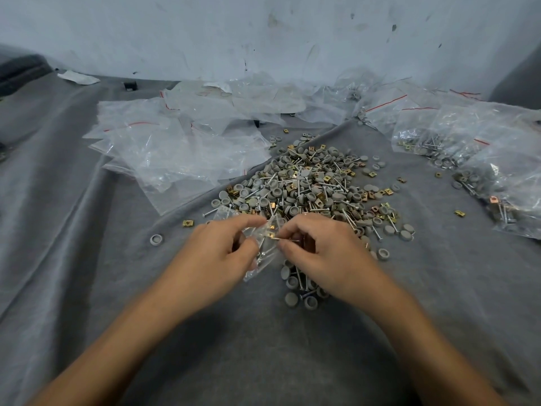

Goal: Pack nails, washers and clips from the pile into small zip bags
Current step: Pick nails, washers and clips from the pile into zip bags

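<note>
Our left hand [222, 253] pinches the mouth of a small zip bag [263, 260] just in front of the pile [304, 186]. Our right hand [322, 247] pinches a nail [282, 238] at the bag's opening. The bag looks thin, limp and slick, so we judge it best held by the stiffer zip edge. Nails are light, stiff and pointed; we would take them by the shank, so the tip does not snag the film. Washers and clips are small and easily dropped on the grey surface [87, 259].

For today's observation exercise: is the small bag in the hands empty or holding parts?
Holding parts: nails and a brass clip show through the small bag the left hand grips; right hand pinches a nail.
</note>
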Demonstrator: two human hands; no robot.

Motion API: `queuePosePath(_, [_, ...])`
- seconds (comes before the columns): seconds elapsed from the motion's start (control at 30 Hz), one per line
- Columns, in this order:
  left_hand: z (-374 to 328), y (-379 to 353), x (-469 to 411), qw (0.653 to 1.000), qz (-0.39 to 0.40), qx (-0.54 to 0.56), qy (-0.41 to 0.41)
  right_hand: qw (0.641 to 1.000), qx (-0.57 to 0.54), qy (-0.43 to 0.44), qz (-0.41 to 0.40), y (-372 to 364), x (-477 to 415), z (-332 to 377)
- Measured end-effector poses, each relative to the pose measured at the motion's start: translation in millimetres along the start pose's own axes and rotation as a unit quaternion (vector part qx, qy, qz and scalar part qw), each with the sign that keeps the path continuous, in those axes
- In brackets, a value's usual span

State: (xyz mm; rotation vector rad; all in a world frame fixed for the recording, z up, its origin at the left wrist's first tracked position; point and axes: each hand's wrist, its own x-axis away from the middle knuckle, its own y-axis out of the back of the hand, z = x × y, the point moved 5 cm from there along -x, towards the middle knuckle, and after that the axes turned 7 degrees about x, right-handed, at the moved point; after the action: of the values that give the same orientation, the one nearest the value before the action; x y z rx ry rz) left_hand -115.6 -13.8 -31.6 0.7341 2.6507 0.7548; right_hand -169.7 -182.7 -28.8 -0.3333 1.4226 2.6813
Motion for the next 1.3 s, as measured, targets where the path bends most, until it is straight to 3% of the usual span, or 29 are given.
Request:
queuePosePath(0.3, [-2.0, 0.0, 1.0, 1.000, 0.004, 0.005, 0.004, 0.998, -0.024, 0.006, -0.065, 7.8, -0.3, -2.0])
queuePosePath(0.73, [1.4, -1.0, -0.1, 1.000, 0.005, 0.008, 0.003, 0.996, -0.072, 0.005, -0.049, 3.8, 1.5, 1.9])
queuePosePath(1.3, [-0.3, 0.4, 1.2, 1.000, 0.006, 0.013, 0.012, 0.991, -0.081, -0.032, -0.100, 25.6, 1.9, -20.1])
